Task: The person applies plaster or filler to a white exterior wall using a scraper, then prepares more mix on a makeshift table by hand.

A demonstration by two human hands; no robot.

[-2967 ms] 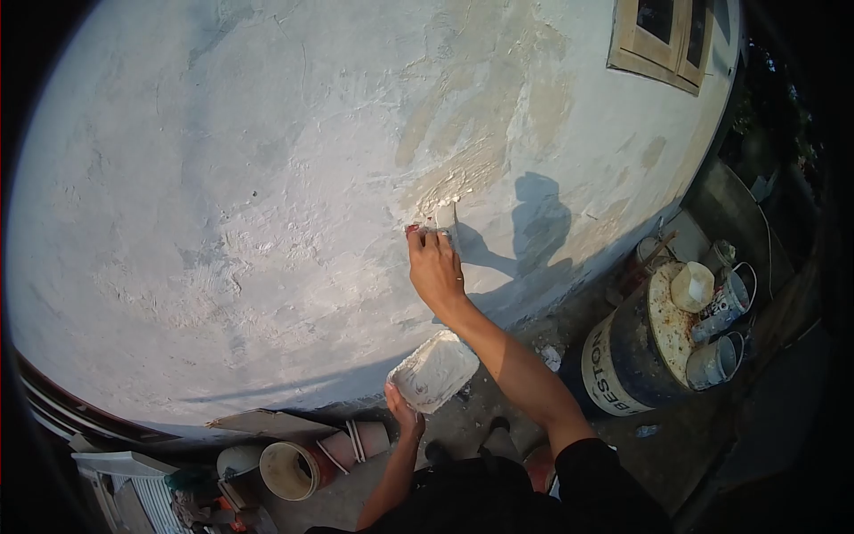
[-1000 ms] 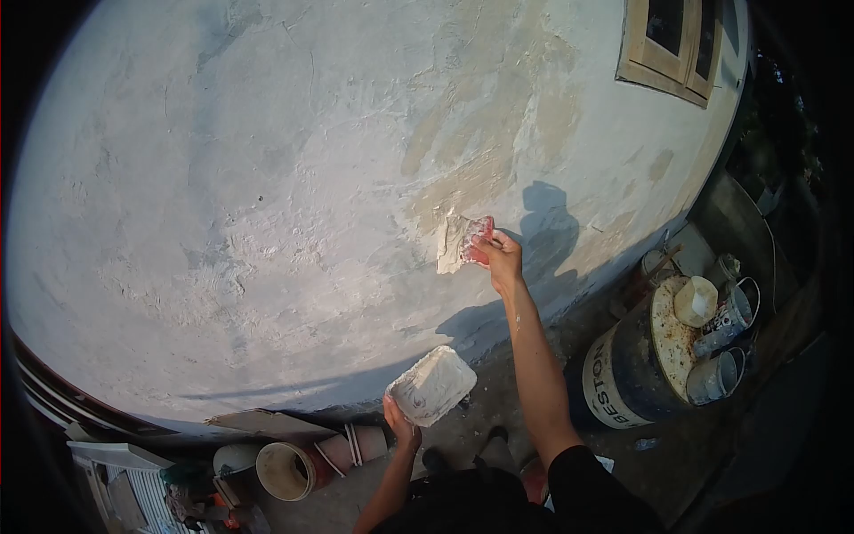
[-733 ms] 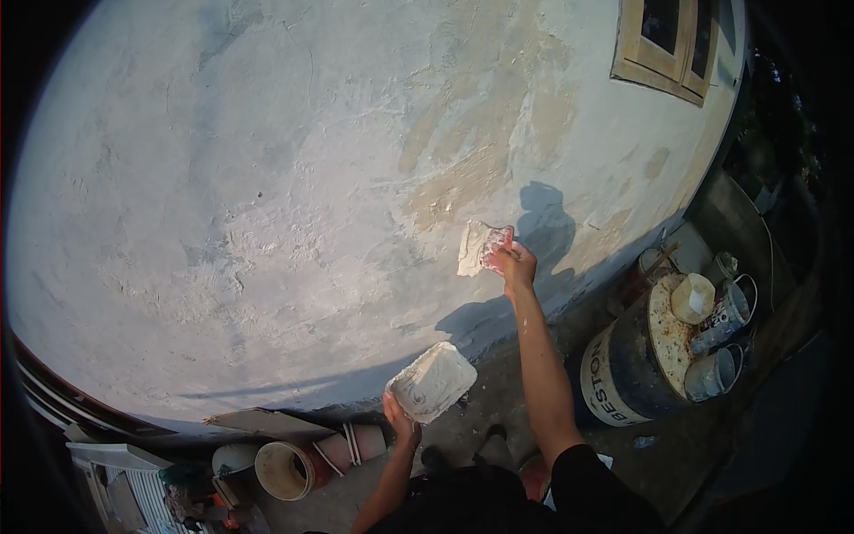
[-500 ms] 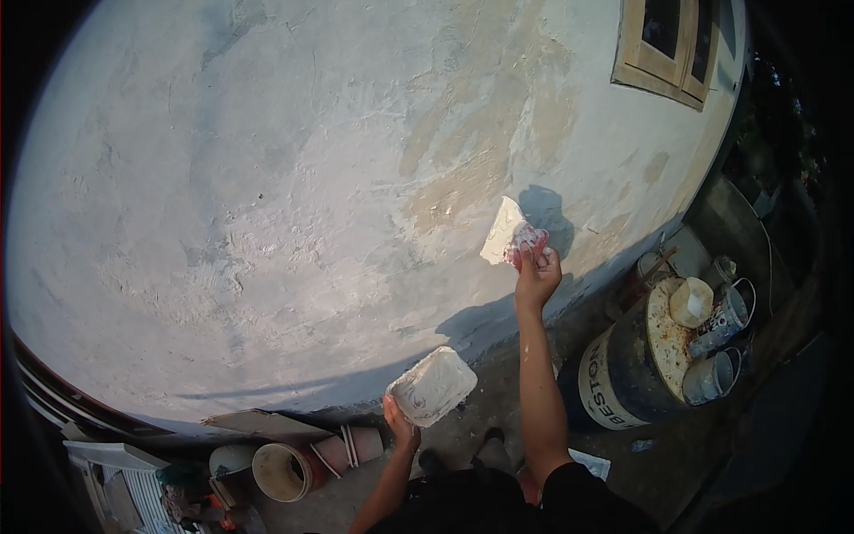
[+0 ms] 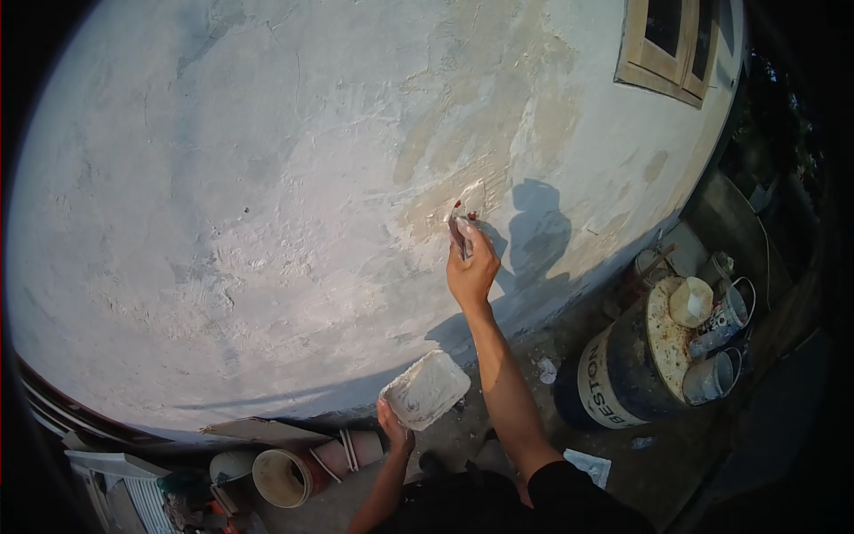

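My right hand (image 5: 474,270) grips a putty knife (image 5: 460,231) by its red, putty-smeared grip. Its blade lies edge-on at the wall (image 5: 338,196), by a beige patch with fresh white putty, and is largely hidden by the fingers. Lower down, my left hand (image 5: 394,427) is closed on the near left side of a shallow rectangular tub (image 5: 427,390). White putty coats the inside of this tub. It is held tilted, a short way from the wall's foot.
A dark drum (image 5: 614,374) stands at right, with metal cans (image 5: 712,378) and a cut plastic container (image 5: 691,303) on top. Buckets (image 5: 283,476) lie at lower left by a board (image 5: 267,431). A wood-framed window (image 5: 663,58) sits upper right.
My right hand has moved left with the putty knife, from holding its coated blade facing me to laying it against the beige patch. The tub has shifted slightly left.
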